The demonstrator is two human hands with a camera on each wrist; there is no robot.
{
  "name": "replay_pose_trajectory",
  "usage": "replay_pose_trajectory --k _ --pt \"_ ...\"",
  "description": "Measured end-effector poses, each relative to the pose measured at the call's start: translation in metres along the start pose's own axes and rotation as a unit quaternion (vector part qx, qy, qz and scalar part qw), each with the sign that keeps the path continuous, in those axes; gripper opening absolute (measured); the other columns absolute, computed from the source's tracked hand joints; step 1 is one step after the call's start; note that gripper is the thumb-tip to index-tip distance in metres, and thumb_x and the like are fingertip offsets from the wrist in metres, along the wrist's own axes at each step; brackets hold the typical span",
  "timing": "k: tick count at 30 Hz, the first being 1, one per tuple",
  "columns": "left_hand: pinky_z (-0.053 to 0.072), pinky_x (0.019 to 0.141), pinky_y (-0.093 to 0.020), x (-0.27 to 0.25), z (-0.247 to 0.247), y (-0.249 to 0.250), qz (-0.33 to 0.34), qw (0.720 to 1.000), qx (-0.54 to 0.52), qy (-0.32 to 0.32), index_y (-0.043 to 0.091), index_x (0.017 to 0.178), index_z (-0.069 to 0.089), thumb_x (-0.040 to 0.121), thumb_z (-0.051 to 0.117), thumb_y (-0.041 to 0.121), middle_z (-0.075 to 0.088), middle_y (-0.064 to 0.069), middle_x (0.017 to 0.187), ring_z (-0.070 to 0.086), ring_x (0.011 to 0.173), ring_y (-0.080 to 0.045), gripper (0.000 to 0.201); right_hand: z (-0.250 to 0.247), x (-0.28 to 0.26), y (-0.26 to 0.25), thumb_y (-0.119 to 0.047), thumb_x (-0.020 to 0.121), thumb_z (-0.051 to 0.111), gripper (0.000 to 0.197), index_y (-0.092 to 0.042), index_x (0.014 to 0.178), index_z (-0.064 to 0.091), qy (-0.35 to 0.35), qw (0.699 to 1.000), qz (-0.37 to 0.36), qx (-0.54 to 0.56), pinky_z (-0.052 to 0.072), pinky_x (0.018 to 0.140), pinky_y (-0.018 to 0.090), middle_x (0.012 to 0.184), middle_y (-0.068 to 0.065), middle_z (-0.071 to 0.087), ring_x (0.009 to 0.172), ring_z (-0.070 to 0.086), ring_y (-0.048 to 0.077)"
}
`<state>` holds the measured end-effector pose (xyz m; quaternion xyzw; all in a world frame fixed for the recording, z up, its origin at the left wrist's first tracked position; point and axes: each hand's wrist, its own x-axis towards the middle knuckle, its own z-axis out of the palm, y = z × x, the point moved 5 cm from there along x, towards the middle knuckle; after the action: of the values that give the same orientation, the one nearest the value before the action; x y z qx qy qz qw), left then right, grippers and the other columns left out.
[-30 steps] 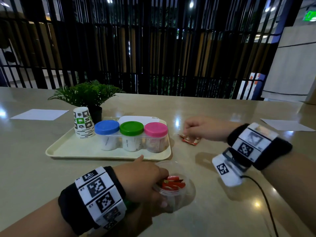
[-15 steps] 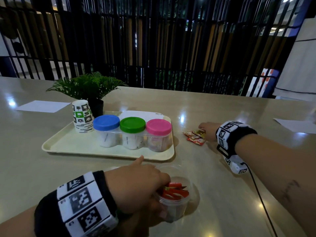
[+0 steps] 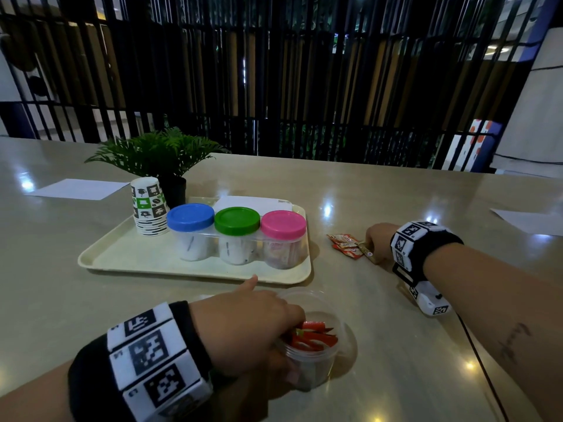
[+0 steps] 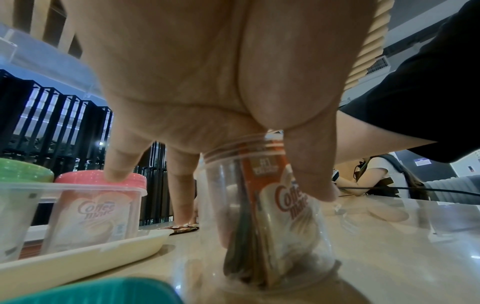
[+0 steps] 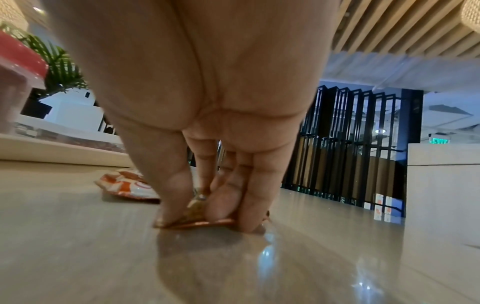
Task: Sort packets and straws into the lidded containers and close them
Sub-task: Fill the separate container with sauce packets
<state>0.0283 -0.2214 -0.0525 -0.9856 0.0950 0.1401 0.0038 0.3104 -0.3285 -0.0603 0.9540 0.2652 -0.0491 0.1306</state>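
An open clear container [image 3: 316,360] with several red packets in it stands on the table near me. My left hand [image 3: 268,327] grips it at the rim, thumb on one side and fingers on the other [image 4: 309,176]; the index finger points away. To the right of the tray a few orange packets [image 3: 344,242] lie on the table. My right hand [image 3: 376,243] is down beside them and pinches a brown packet [image 5: 197,216] between thumb and fingers against the tabletop. Another orange-and-white packet [image 5: 124,185] lies just behind it.
A cream tray [image 3: 122,254] holds three closed containers with blue [image 3: 190,216], green [image 3: 237,220] and pink [image 3: 283,223] lids, plus a stack of paper cups [image 3: 147,205]. A potted plant [image 3: 158,150] stands behind. A teal lid [image 4: 103,292] lies under my left wrist.
My right hand has turned and slid slightly right of the packets, now pinching one at its fingertips. My left hand has stayed on the open container.
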Motion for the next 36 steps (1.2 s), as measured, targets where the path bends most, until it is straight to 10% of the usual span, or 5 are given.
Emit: replay_pose_trajectory --k 11,16,20,30,36 --pt "0.019 0.114 -0.04 0.0 -0.004 0.004 0.015 1.0 -0.014 0.007 0.027 0.128 0.047 0.089 0.059 0.048 0.055 0.004 0.128 0.047 0.123 -0.015 0.045 0.018 -0.011 0.02 -0.063 0.064 0.075 0.072 -0.005 0.105 0.062 -0.073 0.993 0.027 0.091 0.043 0.054 0.017 0.097 0.004 0.059 0.078 0.054 0.019" --pt "0.045 0.093 -0.035 0.002 0.0 0.001 0.018 0.999 -0.034 0.031 0.027 0.116 0.052 0.083 0.065 0.053 0.06 0.001 0.114 0.054 0.105 -0.017 0.044 0.001 -0.035 0.011 -0.031 0.085 0.067 0.026 -0.013 0.073 0.052 -0.027 0.998 0.018 0.058 0.033 0.051 0.021 0.077 0.003 0.051 0.075 0.05 0.019" --pt "0.047 0.093 -0.034 0.001 -0.001 0.001 0.01 0.998 -0.067 0.02 0.029 0.116 0.054 0.082 0.068 0.051 0.06 0.004 0.113 0.055 0.103 -0.014 0.043 -0.027 -0.06 0.002 -0.025 0.086 0.067 0.004 -0.021 0.084 0.065 0.031 0.993 -0.031 0.11 0.04 0.058 0.023 0.09 -0.002 0.061 0.082 0.057 0.016" --pt "0.047 0.098 -0.037 -0.01 -0.007 0.001 -0.018 0.997 -0.072 -0.01 0.033 0.123 0.053 0.083 0.068 0.05 0.062 0.009 0.118 0.056 0.106 -0.011 0.046 -0.081 -0.155 -0.046 -0.032 0.091 0.06 0.03 -0.005 0.084 0.071 0.066 0.893 -0.191 0.402 0.054 0.071 0.03 0.083 0.01 0.072 0.073 0.067 0.018" --pt "0.045 0.098 -0.033 -0.012 -0.008 0.003 -0.021 0.998 -0.062 -0.004 0.031 0.128 0.052 0.085 0.067 0.047 0.06 0.008 0.123 0.055 0.109 -0.012 0.048 -0.076 -0.178 -0.063 -0.018 0.077 0.078 0.016 -0.016 0.085 0.065 0.113 0.925 -0.202 0.303 0.04 0.054 0.017 0.073 -0.007 0.059 0.058 0.05 0.003"
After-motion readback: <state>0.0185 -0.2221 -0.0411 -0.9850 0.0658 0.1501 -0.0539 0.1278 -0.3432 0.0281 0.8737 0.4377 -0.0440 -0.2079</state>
